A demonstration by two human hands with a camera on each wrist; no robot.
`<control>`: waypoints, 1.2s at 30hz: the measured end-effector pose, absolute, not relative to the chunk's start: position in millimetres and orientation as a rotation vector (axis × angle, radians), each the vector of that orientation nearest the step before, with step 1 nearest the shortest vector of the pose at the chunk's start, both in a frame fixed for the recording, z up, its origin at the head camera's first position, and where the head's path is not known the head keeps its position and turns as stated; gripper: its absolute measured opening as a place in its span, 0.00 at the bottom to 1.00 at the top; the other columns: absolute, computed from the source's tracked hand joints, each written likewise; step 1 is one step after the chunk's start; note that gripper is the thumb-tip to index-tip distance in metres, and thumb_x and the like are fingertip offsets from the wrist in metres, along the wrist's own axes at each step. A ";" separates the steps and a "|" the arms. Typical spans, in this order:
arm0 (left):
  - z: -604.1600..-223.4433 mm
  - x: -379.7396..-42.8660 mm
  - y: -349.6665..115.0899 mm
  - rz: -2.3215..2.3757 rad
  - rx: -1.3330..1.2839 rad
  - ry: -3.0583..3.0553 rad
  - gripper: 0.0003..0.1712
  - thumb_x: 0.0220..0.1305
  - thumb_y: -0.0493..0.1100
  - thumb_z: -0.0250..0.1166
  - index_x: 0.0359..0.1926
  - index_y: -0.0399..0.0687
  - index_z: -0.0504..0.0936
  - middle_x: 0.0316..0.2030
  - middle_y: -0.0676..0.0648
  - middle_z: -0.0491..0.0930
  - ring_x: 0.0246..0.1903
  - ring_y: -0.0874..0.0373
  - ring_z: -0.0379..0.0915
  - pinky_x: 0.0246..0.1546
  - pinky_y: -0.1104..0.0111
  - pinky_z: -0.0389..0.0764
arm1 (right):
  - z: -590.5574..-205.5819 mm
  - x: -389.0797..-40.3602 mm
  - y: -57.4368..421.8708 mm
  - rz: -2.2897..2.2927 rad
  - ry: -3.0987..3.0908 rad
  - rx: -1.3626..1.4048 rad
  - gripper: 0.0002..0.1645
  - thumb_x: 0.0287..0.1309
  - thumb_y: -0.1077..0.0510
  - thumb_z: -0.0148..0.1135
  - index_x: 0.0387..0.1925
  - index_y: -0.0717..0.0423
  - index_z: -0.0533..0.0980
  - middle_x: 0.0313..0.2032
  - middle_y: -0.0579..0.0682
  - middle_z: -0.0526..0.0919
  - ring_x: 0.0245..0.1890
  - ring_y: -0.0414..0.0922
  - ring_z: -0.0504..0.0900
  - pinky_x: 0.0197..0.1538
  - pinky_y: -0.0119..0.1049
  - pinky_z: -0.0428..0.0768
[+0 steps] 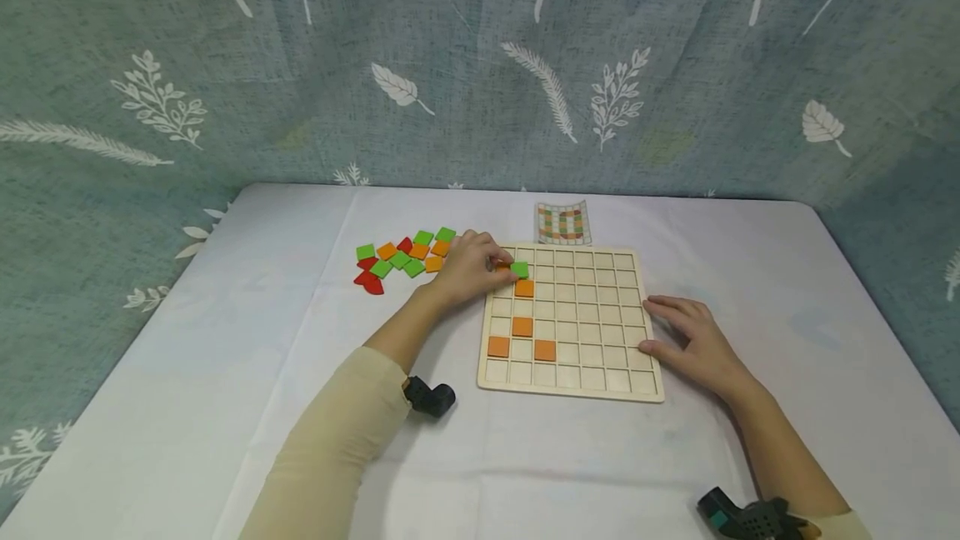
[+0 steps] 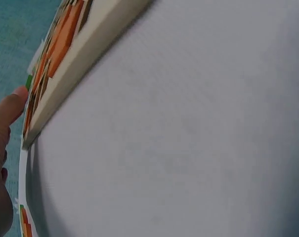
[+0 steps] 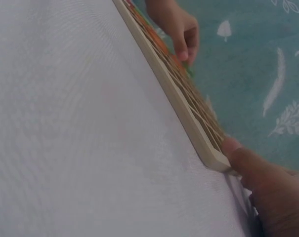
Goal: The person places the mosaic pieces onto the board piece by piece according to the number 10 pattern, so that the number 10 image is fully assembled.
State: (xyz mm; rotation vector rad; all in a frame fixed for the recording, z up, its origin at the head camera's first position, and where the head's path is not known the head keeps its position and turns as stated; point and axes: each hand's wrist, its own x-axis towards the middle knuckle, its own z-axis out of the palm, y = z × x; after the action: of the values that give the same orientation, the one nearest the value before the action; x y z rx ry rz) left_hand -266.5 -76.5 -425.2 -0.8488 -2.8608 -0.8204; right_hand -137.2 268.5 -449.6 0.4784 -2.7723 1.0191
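Note:
A pale wooden grid board (image 1: 592, 319) lies on the table with several orange tiles (image 1: 522, 327) in squares on its left side. My left hand (image 1: 468, 267) reaches over the board's upper left corner. Its thumb and fingertips pinch a green tile (image 1: 520, 270) just above an orange one; the left wrist view shows only its thumb (image 2: 13, 106) and part of the hand beside the board. At the board's right edge rests my right hand (image 1: 693, 340), fingers relaxed and apart. In the right wrist view its thumb (image 3: 238, 153) touches the board's corner.
Loose green, orange and red tiles (image 1: 400, 259) lie scattered left of the board. A small card with a coloured grid pattern (image 1: 562, 224) lies behind the board. White cloth covers the table (image 1: 187, 373), and a leaf-patterned curtain (image 1: 465, 65) hangs behind it.

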 end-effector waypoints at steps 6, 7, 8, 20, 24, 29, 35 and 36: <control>-424.3 -271.5 -69.6 -0.769 -0.846 -2.915 0.18 0.55 0.56 0.68 0.42 0.53 0.86 0.33 0.53 0.75 0.35 0.57 0.61 0.42 0.62 0.58 | -450.1 -138.2 270.6 1.006 -2.769 0.481 0.36 0.47 0.52 0.72 0.58 0.63 0.73 0.59 0.60 0.71 0.61 0.59 0.62 0.58 0.60 0.60; -424.6 -271.8 -69.3 -0.770 -0.850 -2.923 0.18 0.55 0.56 0.68 0.43 0.53 0.86 0.32 0.53 0.75 0.35 0.57 0.61 0.41 0.63 0.58 | -450.3 -138.6 270.5 1.006 -2.770 0.482 0.36 0.47 0.52 0.72 0.58 0.62 0.73 0.59 0.60 0.71 0.61 0.59 0.62 0.58 0.60 0.60; -424.8 -271.9 -69.0 -0.766 -0.854 -2.927 0.18 0.56 0.56 0.68 0.43 0.53 0.86 0.32 0.53 0.75 0.35 0.57 0.61 0.41 0.63 0.58 | -450.4 -138.9 270.5 1.004 -2.770 0.481 0.37 0.47 0.52 0.72 0.58 0.62 0.73 0.59 0.60 0.71 0.61 0.59 0.62 0.58 0.60 0.60; -428.4 -268.6 -66.4 -0.820 -0.831 -2.924 0.17 0.56 0.56 0.65 0.44 0.55 0.86 0.31 0.54 0.73 0.33 0.57 0.59 0.40 0.63 0.55 | -450.2 -138.0 270.1 1.007 -2.766 0.476 0.36 0.47 0.52 0.72 0.57 0.63 0.73 0.59 0.60 0.71 0.61 0.59 0.62 0.58 0.60 0.60; -430.0 -267.4 -67.7 -0.845 -0.814 -2.913 0.18 0.56 0.56 0.65 0.44 0.55 0.86 0.31 0.53 0.73 0.34 0.57 0.59 0.41 0.62 0.55 | -450.4 -138.4 269.6 1.009 -2.770 0.471 0.36 0.47 0.52 0.72 0.57 0.63 0.73 0.59 0.60 0.71 0.61 0.59 0.62 0.58 0.60 0.60; -429.0 -265.0 -72.2 -0.891 -0.812 -2.869 0.19 0.55 0.56 0.67 0.44 0.54 0.86 0.31 0.53 0.73 0.33 0.56 0.59 0.41 0.61 0.55 | -450.7 -138.8 269.9 1.008 -2.770 0.468 0.36 0.47 0.52 0.72 0.57 0.63 0.73 0.59 0.60 0.71 0.61 0.59 0.62 0.58 0.60 0.60; -423.7 -262.8 -82.0 -0.905 -0.781 -2.859 0.18 0.54 0.56 0.69 0.44 0.53 0.86 0.31 0.53 0.73 0.35 0.56 0.61 0.44 0.60 0.58 | -451.1 -138.7 269.9 1.022 -2.769 0.465 0.36 0.47 0.52 0.72 0.57 0.63 0.73 0.59 0.60 0.71 0.61 0.59 0.61 0.58 0.60 0.59; -422.9 -262.3 -84.2 -0.916 -0.781 -2.855 0.18 0.54 0.55 0.69 0.44 0.53 0.86 0.31 0.53 0.73 0.36 0.56 0.61 0.44 0.60 0.58 | -451.2 -138.7 270.0 1.020 -2.768 0.466 0.36 0.47 0.52 0.72 0.57 0.63 0.73 0.59 0.60 0.71 0.61 0.59 0.61 0.58 0.60 0.59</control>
State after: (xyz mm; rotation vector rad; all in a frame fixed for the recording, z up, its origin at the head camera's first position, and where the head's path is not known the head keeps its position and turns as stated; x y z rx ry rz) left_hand -262.3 -84.2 -422.9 -0.7815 -2.8553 -0.9157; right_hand -138.7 270.0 -451.2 0.4657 -2.7682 1.0195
